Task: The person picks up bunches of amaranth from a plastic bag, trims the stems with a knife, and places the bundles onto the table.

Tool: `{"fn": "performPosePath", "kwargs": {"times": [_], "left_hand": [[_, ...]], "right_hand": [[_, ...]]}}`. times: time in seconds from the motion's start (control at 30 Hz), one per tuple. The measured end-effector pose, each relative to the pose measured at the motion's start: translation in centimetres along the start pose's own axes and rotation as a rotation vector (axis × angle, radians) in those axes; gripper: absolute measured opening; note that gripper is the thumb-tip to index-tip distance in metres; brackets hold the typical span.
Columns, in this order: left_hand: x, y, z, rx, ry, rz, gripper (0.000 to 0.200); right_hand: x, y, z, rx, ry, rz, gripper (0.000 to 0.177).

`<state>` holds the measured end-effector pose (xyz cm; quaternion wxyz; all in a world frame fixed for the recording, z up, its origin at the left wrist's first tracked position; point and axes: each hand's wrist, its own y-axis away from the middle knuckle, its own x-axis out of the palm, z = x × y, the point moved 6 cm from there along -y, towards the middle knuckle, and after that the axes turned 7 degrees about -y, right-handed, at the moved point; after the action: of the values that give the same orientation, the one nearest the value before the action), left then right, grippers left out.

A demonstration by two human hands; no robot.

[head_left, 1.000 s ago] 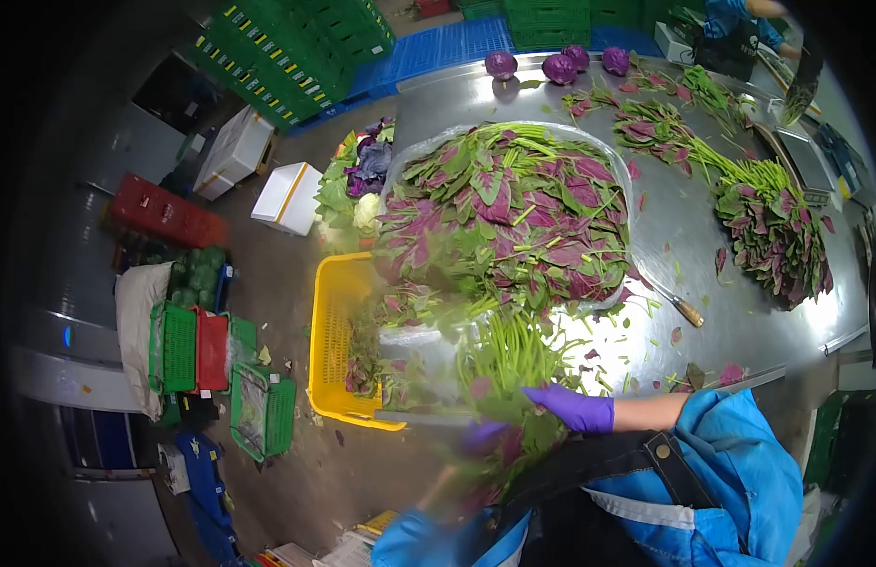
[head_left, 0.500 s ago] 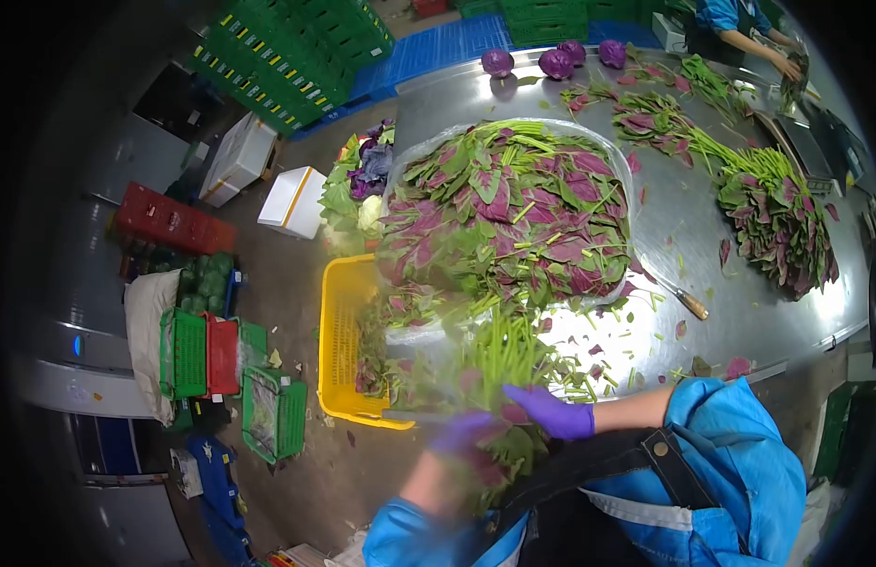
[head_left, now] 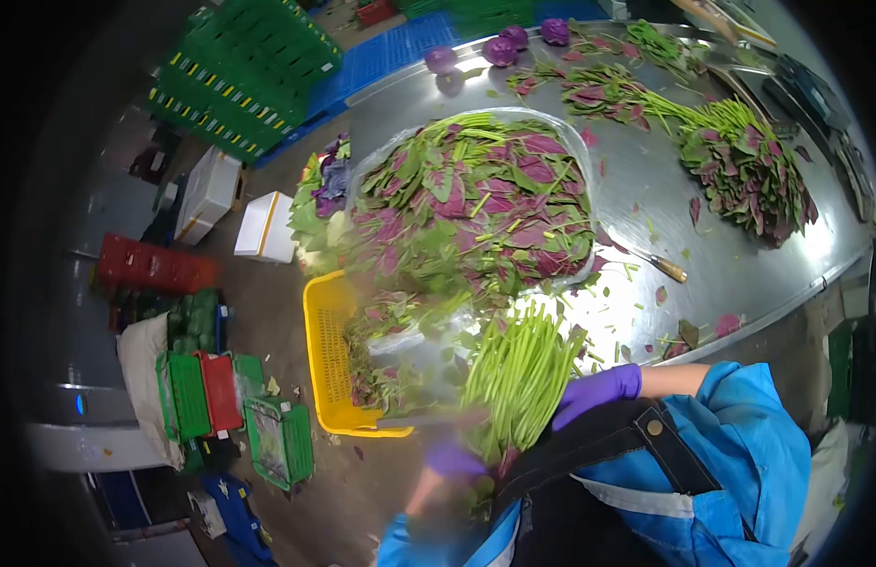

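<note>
A bunch of red amaranth (head_left: 521,378) stands with its pale green stems upward, close against my apron. My right hand (head_left: 597,393), in a purple glove, grips its right side, with the fingertips hidden behind the stems. At the lower left of the bunch is my left hand (head_left: 454,460), also gloved in purple; it looks blurred and its fingers cannot be made out. Beyond the bunch, a large heap of amaranth leaves (head_left: 485,198) fills a plastic-lined container (head_left: 590,180) on the metal table (head_left: 636,227). A wooden-handled knife (head_left: 668,269) lies right of that container.
A yellow basket (head_left: 326,354) with leafy scraps sits left of the bunch. More amaranth (head_left: 750,170) lies at the table's right, and purple cabbages (head_left: 500,51) along the far edge. Another person's arm (head_left: 710,17) shows at the top right. Green crates (head_left: 249,80) are stacked at the back left.
The amaranth bunch now stands more upright, its stems more fully in view. My right hand has moved to the right side of the stems; my left is slightly lower. The view has shifted.
</note>
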<state>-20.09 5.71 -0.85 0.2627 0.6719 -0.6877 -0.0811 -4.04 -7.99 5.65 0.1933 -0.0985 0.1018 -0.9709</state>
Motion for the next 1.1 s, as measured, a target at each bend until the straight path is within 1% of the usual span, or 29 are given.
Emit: {"fn": "performPosePath", "kwargs": {"times": [0.03,0.07,0.1,0.17,0.2,0.27,0.3,0.33,0.37,0.4,0.43,0.47,0.5,0.57,0.6,0.63,0.67,0.7,0.77,0.8,0.83,0.87,0.9,0.97,1.0,1.03,1.07,1.1], "left_hand": [[1.1,-0.6,-0.6,0.013,0.131,-0.016,0.061],[2.0,-1.1,-1.7,0.034,0.228,-0.029,0.056],[2.6,-1.3,-2.3,0.049,0.289,-0.020,0.051],[3.4,-1.6,-5.0,0.112,0.306,0.038,0.042],[4.1,-1.3,-6.5,0.115,0.307,0.037,0.042],[4.2,-1.0,-6.5,-0.296,0.587,-0.229,0.038],[4.3,-0.9,-5.9,-0.296,0.588,-0.230,0.038],[4.0,-0.9,-6.2,-0.062,0.241,-0.233,0.038],[4.1,-0.8,-7.2,0.171,-0.107,-0.230,0.039],[4.0,-0.6,-7.7,0.174,-0.105,-0.232,0.039],[4.3,0.0,-8.9,0.221,-0.455,-0.190,0.044],[4.5,0.4,-9.7,0.264,-0.806,-0.146,0.049],[3.3,0.0,-9.1,0.267,-0.804,-0.154,0.049],[2.4,-1.1,-7.1,0.394,-0.645,0.164,0.041],[3.0,-1.4,-8.9,0.395,-0.646,0.162,0.041],[3.8,-1.9,-11.6,0.282,-0.505,0.147,0.045],[4.6,-1.9,-13.1,0.169,-0.363,0.132,0.051],[5.4,-1.6,-13.6,0.168,-0.364,0.131,0.051],[5.6,-1.5,-13.4,0.040,-0.334,-0.011,0.057],[5.0,-1.4,-12.0,0.042,-0.333,-0.016,0.057],[4.0,-1.3,-9.6,0.072,-0.249,-0.003,0.061],[3.9,-1.4,-9.5,0.107,-0.164,0.010,0.066],[3.5,-1.6,-9.3,0.108,-0.159,0.007,0.066],[5.0,-2.4,-11.1,-0.046,0.206,0.210,0.080],[5.2,-2.3,-11.9,-0.049,0.207,0.214,0.080],[5.6,-2.1,-12.5,-0.060,0.113,0.250,0.055],[5.8,-2.1,-12.9,-0.070,0.019,0.285,0.033],[6.0,-2.4,-13.0,-0.070,0.015,0.289,0.033]], "right_hand": [[-1.5,2.7,-4.3,0.162,-0.441,-0.181,0.042],[-2.1,4.5,-7.3,0.318,-0.882,-0.359,0.044],[-2.2,4.4,-6.9,0.319,-0.879,-0.365,0.044],[-4.1,3.0,-3.0,-0.161,-1.594,-0.509,0.040],[-5.1,3.2,-2.0,-0.082,-1.418,-0.754,0.046],[-8.9,4.5,-1.9,-0.084,-1.340,-0.923,0.059],[-11.0,4.7,1.7,-0.289,-1.044,-0.786,0.067],[-12.9,5.8,2.5,-0.255,-0.848,-0.805,0.072],[-14.7,7.4,2.0,-0.277,-0.849,-0.818,0.074],[-16.0,8.6,2.9,-0.406,-1.167,-0.954,0.072],[-18.0,10.0,3.6,-0.310,-0.828,-1.083,0.068],[-18.6,9.4,5.0,-0.224,-0.606,-1.053,0.067],[-18.7,8.6,6.4,-0.140,-0.387,-1.014,0.066],[-15.8,4.0,8.8,0.143,-0.070,-0.916,0.071],[-14.4,1.8,8.9,0.094,0.330,-0.748,0.075],[-12.4,0.1,9.6,0.037,0.544,-0.733,0.074],[-12.4,-0.3,8.3,0.191,0.496,-0.631,0.068],[-12.6,-0.5,6.7,0.343,0.445,-0.526,0.063],[-17.9,2.5,5.3,0.407,0.478,-0.908,0.052],[-20.0,4.3,6.7,0.349,0.908,-1.117,0.055],[-20.1,4.4,9.1,0.516,0.792,-1.096,0.057],[-19.2,2.8,11.2,0.227,0.966,-0.980,0.059],[-17.2,1.5,12.8,-0.059,1.111,-0.849,0.062],[-13.0,-2.4,14.2,-0.068,0.974,-0.491,0.067],[-10.8,-4.1,12.9,0.003,0.891,-0.333,0.068],[-9.2,-5.1,11.8,0.072,0.807,-0.178,0.068],[-9.4,-5.1,11.4,0.074,0.810,-0.184,0.068],[-9.2,-5.3,10.0,0.142,0.701,-0.042,0.065]]}}
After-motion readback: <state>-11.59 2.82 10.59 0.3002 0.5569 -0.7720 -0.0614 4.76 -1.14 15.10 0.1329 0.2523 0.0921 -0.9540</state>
